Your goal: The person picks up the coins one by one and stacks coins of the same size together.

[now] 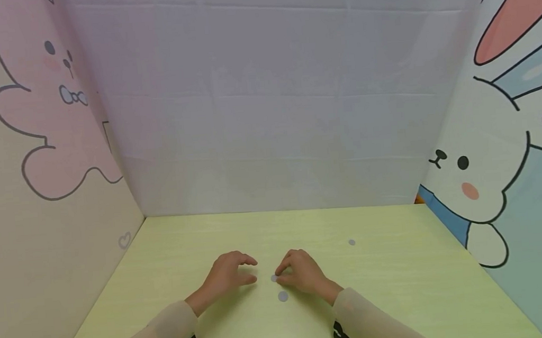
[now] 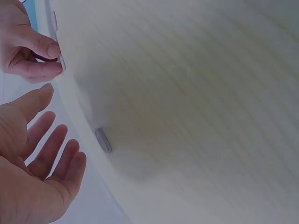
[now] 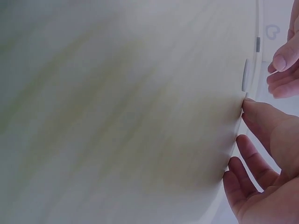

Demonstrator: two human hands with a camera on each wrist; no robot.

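Over the table, my right hand [image 1: 300,273] bends its thumb and index finger around the edge of a small grey disc [image 1: 274,278] at their tips. That pinched disc [image 2: 62,61] shows edge-on between the fingers in the left wrist view. Nearer to me lies a second disc [image 1: 283,296], flat on the table. My left hand [image 1: 229,273] is held just to the left, thumb and fingers apart, nothing between them. Close by its fingers in the left wrist view lies another disc [image 2: 103,140], which the left hand hides in the head view.
Farther right on the pale yellow table [image 1: 199,227] is one more grey disc [image 1: 351,242]. A plain pale sheet [image 1: 271,110] closes off the back. Side walls carry cartoon drawings, a pink figure [image 1: 57,127] on the left and a white rabbit [image 1: 486,173] on the right.
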